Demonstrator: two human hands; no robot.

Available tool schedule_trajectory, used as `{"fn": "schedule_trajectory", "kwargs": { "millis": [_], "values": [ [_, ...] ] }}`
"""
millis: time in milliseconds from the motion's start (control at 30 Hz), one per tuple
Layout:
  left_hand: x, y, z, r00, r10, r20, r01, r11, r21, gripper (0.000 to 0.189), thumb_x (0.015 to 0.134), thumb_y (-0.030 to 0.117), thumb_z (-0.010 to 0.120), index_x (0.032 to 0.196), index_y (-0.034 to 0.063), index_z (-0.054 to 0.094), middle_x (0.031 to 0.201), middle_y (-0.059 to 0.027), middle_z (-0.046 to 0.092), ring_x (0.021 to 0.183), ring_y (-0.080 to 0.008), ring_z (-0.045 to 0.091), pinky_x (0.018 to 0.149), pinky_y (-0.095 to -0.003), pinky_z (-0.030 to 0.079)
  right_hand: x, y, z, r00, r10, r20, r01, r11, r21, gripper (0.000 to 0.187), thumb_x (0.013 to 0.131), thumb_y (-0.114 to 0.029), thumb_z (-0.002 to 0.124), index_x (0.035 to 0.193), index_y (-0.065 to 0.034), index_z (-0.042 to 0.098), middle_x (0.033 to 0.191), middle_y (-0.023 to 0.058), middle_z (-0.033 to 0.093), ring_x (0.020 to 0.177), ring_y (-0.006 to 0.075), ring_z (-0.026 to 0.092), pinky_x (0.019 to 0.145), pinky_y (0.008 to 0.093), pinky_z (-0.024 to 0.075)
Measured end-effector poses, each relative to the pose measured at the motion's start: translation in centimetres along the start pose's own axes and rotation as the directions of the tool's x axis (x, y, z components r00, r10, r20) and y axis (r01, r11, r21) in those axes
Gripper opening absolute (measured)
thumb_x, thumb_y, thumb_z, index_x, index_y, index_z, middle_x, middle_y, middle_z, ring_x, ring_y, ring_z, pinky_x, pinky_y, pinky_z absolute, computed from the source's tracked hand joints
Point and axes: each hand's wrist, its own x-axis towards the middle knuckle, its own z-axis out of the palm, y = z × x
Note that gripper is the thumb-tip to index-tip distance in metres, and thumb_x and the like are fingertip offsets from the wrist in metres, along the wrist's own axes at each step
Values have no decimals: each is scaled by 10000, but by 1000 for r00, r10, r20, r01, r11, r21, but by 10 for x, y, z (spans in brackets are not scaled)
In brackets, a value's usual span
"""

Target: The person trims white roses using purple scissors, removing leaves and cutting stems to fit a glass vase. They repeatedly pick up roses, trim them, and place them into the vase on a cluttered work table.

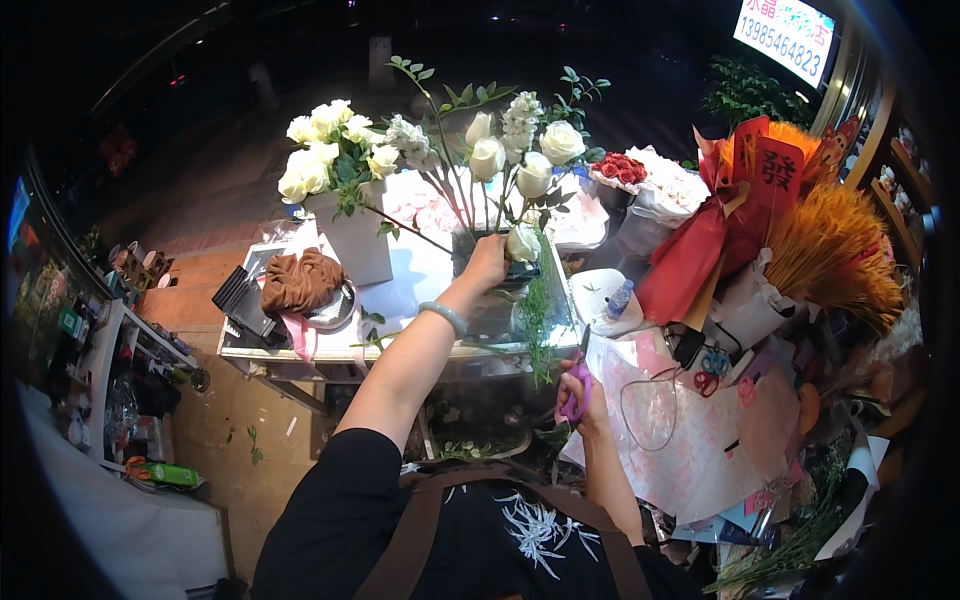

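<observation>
My left hand (489,262), with a pale bangle (444,319) on the wrist, reaches over a dark flower container (521,276). Its fingers curl right beside a low white rose (523,244); whether they grip its stem is hidden. Taller white roses (487,159), white stock flowers (522,118) and leafy stems (429,96) rise from the container. Lower right, my right hand (583,401) grips purple-handled scissors (576,390), blades pointing up past the table's front edge. Green sprigs (541,315) hang over that edge near the blades.
A grey vase (349,236) of white roses and a brown cloth (304,281) stand left on the white table (409,281). To the right are a white tray (600,300), red-wrapped orange stalks (821,240), wrapping paper (675,450) and more scissors (711,367). Shelves (112,375) line the left.
</observation>
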Motion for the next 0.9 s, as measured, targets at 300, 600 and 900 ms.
{"fn": "schedule_trajectory", "kwargs": {
  "millis": [300,600,900],
  "values": [
    [-79,59,-48,976,-111,-188,42,940,-337,156,690,106,682,831,38,679,763,-174,651,733,-320,644,638,-361,496,1,-35,62,943,-324,-69,316,943,-109,393,731,53,680,1023,-57,441,1034,93,568,823,129,545,664,230,479],
    [-119,85,-65,987,-86,-139,8,875,-484,227,691,10,629,906,33,697,756,-87,682,707,-131,647,637,-278,503,14,-72,146,777,-604,178,622,779,-71,394,742,61,623,1068,-58,437,1042,54,540,911,136,510,811,272,430],
    [-126,78,-67,994,-110,-25,100,961,-256,255,723,50,639,975,61,669,818,-102,680,740,-171,650,663,-295,495,6,-78,148,748,-593,298,663,690,-292,415,712,75,622,1060,-62,444,915,22,513,817,111,507,751,237,428]
  ]
}}
